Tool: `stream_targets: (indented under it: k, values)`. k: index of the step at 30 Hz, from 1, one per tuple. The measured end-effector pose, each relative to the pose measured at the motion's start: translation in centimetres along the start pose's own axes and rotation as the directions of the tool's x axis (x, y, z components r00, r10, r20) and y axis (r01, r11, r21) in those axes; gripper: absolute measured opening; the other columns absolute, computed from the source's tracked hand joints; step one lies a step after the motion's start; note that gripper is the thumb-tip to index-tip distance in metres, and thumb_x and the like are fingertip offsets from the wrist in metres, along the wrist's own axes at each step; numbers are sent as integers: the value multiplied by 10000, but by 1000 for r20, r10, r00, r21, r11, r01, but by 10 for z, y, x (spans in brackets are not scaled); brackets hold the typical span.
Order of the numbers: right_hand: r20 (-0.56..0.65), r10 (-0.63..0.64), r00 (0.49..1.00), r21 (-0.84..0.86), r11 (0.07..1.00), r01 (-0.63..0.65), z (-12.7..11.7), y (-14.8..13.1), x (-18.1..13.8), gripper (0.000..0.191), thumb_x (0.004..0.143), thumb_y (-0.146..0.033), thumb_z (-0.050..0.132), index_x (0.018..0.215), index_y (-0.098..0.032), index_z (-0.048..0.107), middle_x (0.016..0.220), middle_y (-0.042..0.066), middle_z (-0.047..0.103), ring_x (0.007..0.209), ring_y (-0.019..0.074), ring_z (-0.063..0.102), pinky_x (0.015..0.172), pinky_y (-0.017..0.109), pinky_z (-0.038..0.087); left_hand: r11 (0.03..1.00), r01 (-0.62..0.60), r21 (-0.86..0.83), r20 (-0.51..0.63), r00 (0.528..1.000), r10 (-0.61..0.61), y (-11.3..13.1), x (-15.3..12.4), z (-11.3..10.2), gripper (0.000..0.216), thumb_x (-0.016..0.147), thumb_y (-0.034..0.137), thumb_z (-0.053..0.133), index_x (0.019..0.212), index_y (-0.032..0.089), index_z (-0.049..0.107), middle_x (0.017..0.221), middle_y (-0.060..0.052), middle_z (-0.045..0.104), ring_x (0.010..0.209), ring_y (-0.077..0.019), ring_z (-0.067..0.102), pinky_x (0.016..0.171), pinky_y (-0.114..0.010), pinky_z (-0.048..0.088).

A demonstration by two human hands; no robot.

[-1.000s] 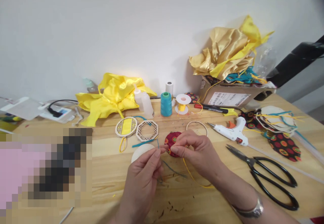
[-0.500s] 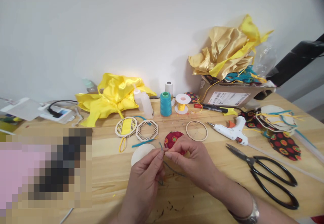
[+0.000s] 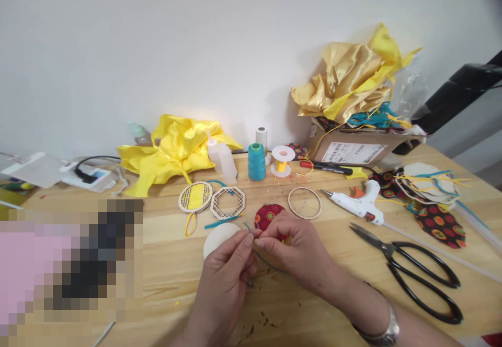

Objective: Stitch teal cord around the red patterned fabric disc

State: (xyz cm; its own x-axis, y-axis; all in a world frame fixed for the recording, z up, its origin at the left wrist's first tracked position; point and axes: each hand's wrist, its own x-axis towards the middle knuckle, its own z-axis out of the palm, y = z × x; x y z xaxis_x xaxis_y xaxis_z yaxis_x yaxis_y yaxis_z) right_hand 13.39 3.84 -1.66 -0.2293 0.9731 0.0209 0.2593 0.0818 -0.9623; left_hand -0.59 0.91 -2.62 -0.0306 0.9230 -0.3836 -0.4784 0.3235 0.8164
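Note:
My left hand (image 3: 231, 263) pinches a thin teal cord (image 3: 270, 264) between thumb and forefinger; a short end sticks up above the fingertips. Fingertip to fingertip with it, my right hand (image 3: 294, 242) is closed in a pinch on the same cord, whose longer part trails below toward the right wrist. Any knot between the fingers is hidden. Behind my left hand lies a pale round disc (image 3: 220, 236), partly covered. A red patterned fabric round (image 3: 269, 215) shows just beyond my right hand. Farther back are an octagonal wooden frame (image 3: 214, 210) and a thin wooden ring (image 3: 289, 206).
Black-handled scissors (image 3: 388, 250) and a white glue gun (image 3: 355, 200) lie at right. Along the wall stand a teal thread spool (image 3: 257, 163), a squeeze bottle (image 3: 225, 163), yellow satin (image 3: 164, 148) and a cardboard box (image 3: 325, 147) heaped with fabric. A blurred-out area covers the left.
The short cord end above my left fingertips has tilted further left. Both hands stay pinched together in nearly the same place; the other things have not moved.

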Motion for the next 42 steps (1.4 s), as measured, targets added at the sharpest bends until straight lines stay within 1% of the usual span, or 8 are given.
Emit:
stream_targets:
  k: [11, 18, 22, 27, 31, 36, 39, 42]
  values:
    - [28, 46, 999, 15, 999, -47, 0, 2, 0, 153, 765, -248, 654, 628, -185, 681, 682, -8, 644, 673, 121, 563, 632, 240, 425, 1000, -2, 1, 0, 1000, 2, 0, 1, 1, 176, 690, 302, 757, 794, 161, 767, 543, 47, 456, 495, -59, 341, 442, -170, 318]
    - [68, 89, 994, 69, 993, -94, 2, 5, 0, 131, 756, -251, 657, 651, -187, 704, 663, -19, 644, 643, 111, 554, 596, 224, 411, 998, -38, 47, -22, 999, 39, 2, -1, 1, 170, 697, 301, 753, 794, 163, 762, 740, 15, 547, 514, -43, 351, 440, -176, 311]
    - [66, 96, 993, 99, 990, -102, 0, 3, 3, 145, 738, -300, 679, 662, -178, 704, 653, -14, 635, 636, 114, 541, 594, 227, 411, 998, -41, 44, -37, 998, 43, 3, -1, 2, 188, 681, 306, 763, 800, 161, 757, 773, 16, 558, 498, -33, 344, 435, -177, 301]
    - [11, 118, 993, 227, 967, -118, -6, 1, 8, 144, 768, -291, 641, 736, -162, 696, 719, 5, 664, 664, 112, 540, 627, 234, 416, 998, -36, 44, -12, 999, 36, 2, 0, 1, 189, 672, 307, 769, 784, 155, 757, 664, 21, 564, 476, -39, 339, 435, -180, 297]
    - [101, 159, 982, 379, 906, -186, -6, 5, 9, 174, 796, -307, 619, 737, -153, 674, 690, 11, 663, 644, 110, 538, 650, 252, 420, 999, 12, 31, 59, 998, -14, 1, -2, -1, 154, 698, 302, 750, 754, 158, 753, 543, 31, 531, 456, -46, 319, 435, -185, 277]
    - [172, 201, 964, 419, 871, -256, -5, 7, 7, 187, 791, -314, 616, 722, -143, 647, 595, -6, 588, 551, 101, 479, 597, 269, 397, 997, 42, 59, 147, 988, -51, 0, -3, -1, 151, 737, 292, 714, 758, 148, 755, 495, 31, 506, 438, -46, 273, 417, -197, 223]
    - [195, 208, 958, 440, 855, -275, -5, 8, 7, 190, 787, -317, 616, 707, -146, 623, 581, -11, 564, 525, 97, 460, 577, 270, 387, 996, 39, 75, 154, 987, -50, 1, -3, 1, 168, 731, 304, 714, 726, 141, 752, 472, 37, 484, 423, -40, 240, 408, -202, 186]
    - [210, 189, 959, 443, 856, -265, -4, 8, 7, 185, 796, -321, 605, 724, -151, 620, 590, -9, 566, 536, 105, 479, 577, 271, 388, 995, 40, 92, 156, 986, -54, 2, -2, 2, 174, 741, 304, 702, 718, 137, 747, 494, 23, 518, 421, -37, 245, 410, -204, 181]
